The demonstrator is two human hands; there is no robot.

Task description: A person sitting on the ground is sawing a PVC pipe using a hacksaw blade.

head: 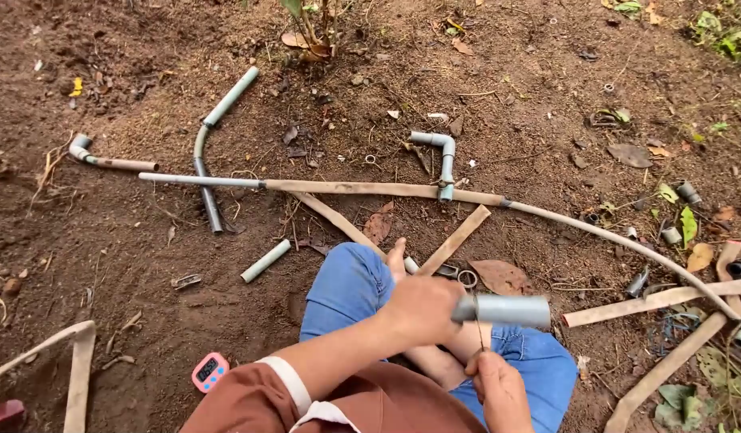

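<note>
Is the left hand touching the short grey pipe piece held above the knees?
Touching. The head view shows the left hand wrapped around one end of the short grey pipe.

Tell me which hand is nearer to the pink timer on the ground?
Left. The left hand, gripping the short grey pipe, is above and right of the pink timer. The right hand is farther right, beyond the person's lap.

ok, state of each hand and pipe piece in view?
left hand: gripping short grey pipe, held level
right hand: closed on a thin tool, kind unclear
long pipe: lying on soil
elbow pipe: lying across long pipe
pink timer: on ground
</note>
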